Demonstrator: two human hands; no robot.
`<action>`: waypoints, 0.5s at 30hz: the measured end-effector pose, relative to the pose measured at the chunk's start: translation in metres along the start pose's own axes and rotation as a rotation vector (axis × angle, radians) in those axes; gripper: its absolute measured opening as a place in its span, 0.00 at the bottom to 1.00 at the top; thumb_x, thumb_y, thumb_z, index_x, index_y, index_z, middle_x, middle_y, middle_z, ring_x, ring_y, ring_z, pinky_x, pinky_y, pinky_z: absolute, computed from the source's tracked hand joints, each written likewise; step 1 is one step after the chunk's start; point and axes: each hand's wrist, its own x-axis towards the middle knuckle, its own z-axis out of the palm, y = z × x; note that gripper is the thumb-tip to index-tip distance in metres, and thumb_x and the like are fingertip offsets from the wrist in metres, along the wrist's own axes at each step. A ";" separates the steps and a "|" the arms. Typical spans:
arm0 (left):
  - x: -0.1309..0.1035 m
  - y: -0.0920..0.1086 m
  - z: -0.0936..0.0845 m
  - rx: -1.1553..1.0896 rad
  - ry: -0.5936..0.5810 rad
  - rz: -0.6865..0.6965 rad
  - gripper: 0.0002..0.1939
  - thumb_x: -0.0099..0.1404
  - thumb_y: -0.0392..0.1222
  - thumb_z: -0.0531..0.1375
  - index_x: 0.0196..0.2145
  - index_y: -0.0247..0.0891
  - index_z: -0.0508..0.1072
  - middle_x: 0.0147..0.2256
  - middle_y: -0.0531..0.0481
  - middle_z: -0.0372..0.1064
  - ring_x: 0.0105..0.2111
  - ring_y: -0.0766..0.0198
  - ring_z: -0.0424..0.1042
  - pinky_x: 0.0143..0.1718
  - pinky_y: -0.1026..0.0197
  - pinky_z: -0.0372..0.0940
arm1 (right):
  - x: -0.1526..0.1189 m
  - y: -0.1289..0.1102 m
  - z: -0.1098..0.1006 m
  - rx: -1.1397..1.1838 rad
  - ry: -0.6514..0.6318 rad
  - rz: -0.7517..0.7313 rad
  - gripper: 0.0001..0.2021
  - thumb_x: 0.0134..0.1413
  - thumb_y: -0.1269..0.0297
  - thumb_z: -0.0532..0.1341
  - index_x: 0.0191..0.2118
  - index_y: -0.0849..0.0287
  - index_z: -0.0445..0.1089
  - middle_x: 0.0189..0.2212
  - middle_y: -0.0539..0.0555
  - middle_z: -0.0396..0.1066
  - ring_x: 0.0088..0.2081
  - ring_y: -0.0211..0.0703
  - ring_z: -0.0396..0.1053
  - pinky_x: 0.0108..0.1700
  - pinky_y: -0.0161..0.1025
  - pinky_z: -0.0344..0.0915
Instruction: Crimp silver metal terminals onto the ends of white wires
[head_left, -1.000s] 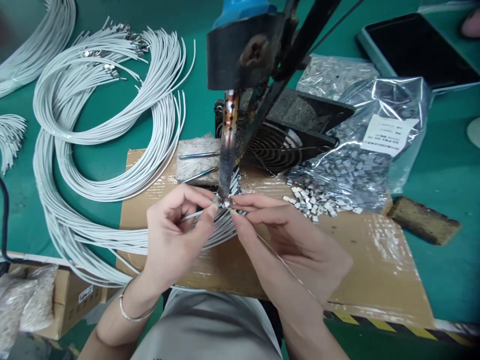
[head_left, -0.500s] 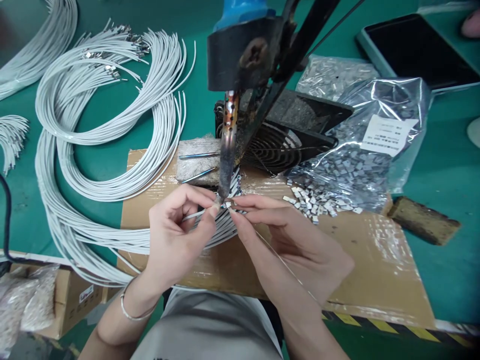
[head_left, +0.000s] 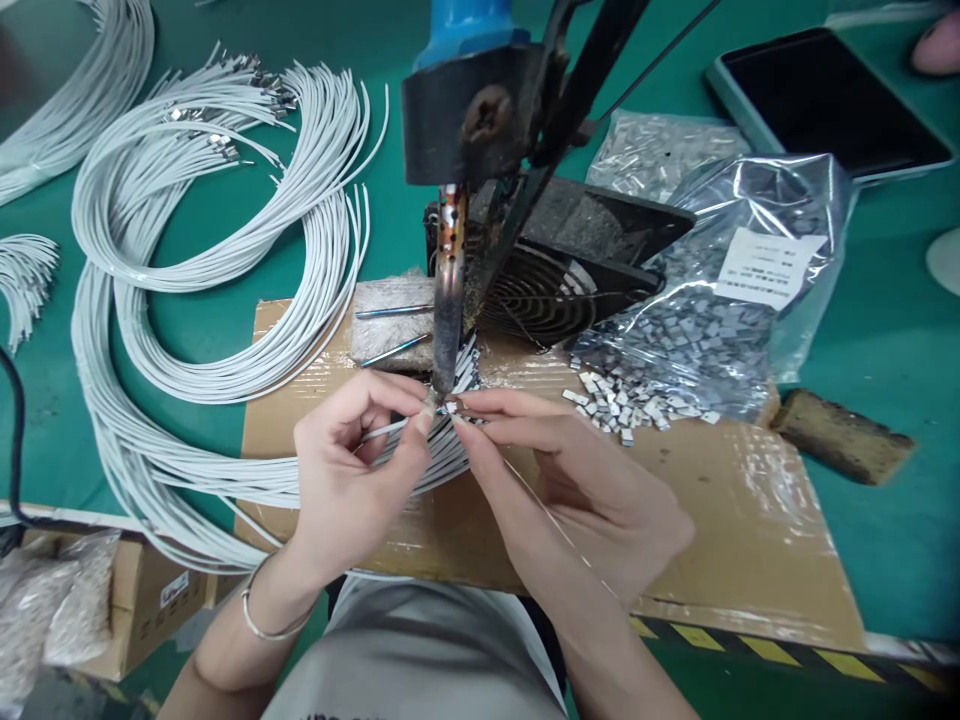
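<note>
Above a cardboard sheet (head_left: pixel 750 540) at the front edge of the bench (head_left: pixel 892 560), the left hand (head_left: pixel 356 475), fingers curled, is pinching a white cable (head_left: pixel 384 431), which is running roughly parallel to that edge, pointing right toward a soldering iron's (head_left: pixel 448 335) tip. The right hand (head_left: pixel 577 490) is pinching a thin wire (head_left: pixel 556 522), slanting front-right.

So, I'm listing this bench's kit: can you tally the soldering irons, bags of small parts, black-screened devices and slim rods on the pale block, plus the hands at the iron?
Soldering iron: 1
Bags (labelled bag, rear bag): 2
Black-screened device: 1
Slim rods: 2
Hands (left hand, right hand): 2
Total: 8
</note>
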 end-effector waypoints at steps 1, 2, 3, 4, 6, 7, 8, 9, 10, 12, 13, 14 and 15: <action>0.000 0.000 0.000 0.008 0.004 0.007 0.08 0.62 0.26 0.68 0.31 0.38 0.78 0.34 0.51 0.80 0.21 0.74 0.55 0.19 0.68 0.49 | 0.000 0.000 0.000 -0.004 -0.001 -0.008 0.12 0.61 0.81 0.70 0.39 0.53 0.79 0.43 0.48 0.84 0.44 0.40 0.82 0.48 0.38 0.78; 0.000 0.000 0.000 0.013 0.007 0.012 0.08 0.62 0.26 0.68 0.31 0.38 0.78 0.34 0.52 0.80 0.21 0.74 0.55 0.19 0.68 0.50 | 0.000 0.000 0.000 -0.007 -0.002 -0.015 0.12 0.61 0.81 0.70 0.39 0.53 0.79 0.43 0.48 0.84 0.44 0.41 0.82 0.48 0.39 0.78; 0.001 0.000 0.000 0.016 0.008 0.016 0.08 0.62 0.26 0.68 0.31 0.38 0.78 0.34 0.52 0.80 0.21 0.74 0.56 0.19 0.68 0.51 | 0.000 0.000 -0.001 -0.008 -0.002 -0.021 0.12 0.61 0.80 0.70 0.39 0.53 0.79 0.43 0.49 0.84 0.44 0.41 0.83 0.47 0.39 0.78; 0.001 0.000 0.000 0.015 0.007 0.014 0.08 0.62 0.26 0.68 0.31 0.37 0.78 0.34 0.51 0.80 0.21 0.74 0.56 0.19 0.68 0.51 | 0.000 0.000 -0.001 -0.009 -0.007 -0.023 0.12 0.61 0.80 0.70 0.39 0.53 0.79 0.43 0.49 0.84 0.44 0.42 0.83 0.47 0.40 0.79; 0.002 0.001 0.000 0.010 0.001 -0.006 0.08 0.62 0.26 0.68 0.30 0.37 0.78 0.33 0.50 0.80 0.21 0.73 0.58 0.19 0.69 0.49 | 0.000 0.000 -0.001 -0.010 -0.016 -0.013 0.12 0.62 0.79 0.70 0.39 0.52 0.79 0.43 0.50 0.85 0.44 0.45 0.83 0.46 0.42 0.80; 0.002 0.002 0.000 0.008 -0.004 -0.024 0.08 0.62 0.26 0.68 0.30 0.37 0.78 0.33 0.49 0.80 0.22 0.73 0.58 0.19 0.69 0.49 | -0.001 0.000 -0.001 -0.012 -0.019 -0.005 0.11 0.62 0.79 0.69 0.39 0.51 0.79 0.43 0.51 0.85 0.43 0.46 0.83 0.46 0.43 0.80; 0.002 0.002 -0.001 0.008 -0.007 -0.041 0.08 0.62 0.27 0.68 0.29 0.37 0.78 0.33 0.49 0.80 0.22 0.73 0.59 0.19 0.69 0.49 | -0.001 0.000 -0.002 -0.015 -0.020 0.003 0.11 0.62 0.78 0.69 0.39 0.51 0.79 0.42 0.51 0.85 0.43 0.46 0.83 0.46 0.44 0.81; 0.002 0.003 -0.001 0.008 -0.009 -0.056 0.07 0.62 0.27 0.68 0.29 0.37 0.78 0.33 0.49 0.80 0.22 0.73 0.59 0.18 0.69 0.48 | -0.001 0.000 -0.002 -0.017 -0.022 0.009 0.11 0.63 0.78 0.69 0.39 0.51 0.79 0.42 0.52 0.85 0.43 0.47 0.84 0.45 0.45 0.81; 0.003 0.003 -0.001 0.007 -0.010 -0.066 0.07 0.62 0.27 0.68 0.29 0.37 0.78 0.33 0.48 0.80 0.21 0.73 0.59 0.18 0.69 0.48 | -0.001 0.000 -0.002 -0.018 -0.021 0.012 0.11 0.63 0.78 0.69 0.39 0.51 0.79 0.42 0.52 0.85 0.43 0.47 0.84 0.45 0.45 0.81; 0.003 0.003 -0.001 0.002 -0.008 -0.071 0.07 0.61 0.28 0.68 0.29 0.36 0.78 0.33 0.48 0.80 0.21 0.73 0.59 0.19 0.69 0.48 | -0.001 0.000 -0.003 -0.020 -0.018 0.011 0.11 0.63 0.78 0.69 0.38 0.51 0.78 0.42 0.52 0.85 0.42 0.47 0.84 0.45 0.44 0.81; 0.003 0.004 -0.001 -0.001 -0.006 -0.071 0.07 0.61 0.28 0.68 0.29 0.36 0.78 0.32 0.48 0.80 0.22 0.72 0.60 0.19 0.69 0.49 | -0.001 0.001 -0.003 -0.019 -0.017 0.009 0.11 0.62 0.78 0.69 0.38 0.51 0.78 0.42 0.52 0.85 0.43 0.47 0.83 0.45 0.44 0.81; 0.003 0.004 0.000 -0.001 -0.004 -0.072 0.07 0.61 0.28 0.68 0.28 0.36 0.78 0.32 0.48 0.79 0.22 0.72 0.61 0.19 0.69 0.50 | -0.002 0.001 -0.003 -0.017 -0.017 0.009 0.11 0.62 0.78 0.69 0.38 0.51 0.78 0.42 0.51 0.85 0.43 0.46 0.83 0.46 0.44 0.81; 0.003 0.004 0.000 0.001 -0.004 -0.077 0.07 0.61 0.28 0.68 0.28 0.36 0.78 0.32 0.48 0.79 0.22 0.71 0.62 0.20 0.69 0.50 | -0.002 0.001 -0.002 -0.011 -0.018 0.012 0.11 0.62 0.78 0.69 0.39 0.51 0.78 0.42 0.51 0.85 0.43 0.46 0.83 0.46 0.44 0.81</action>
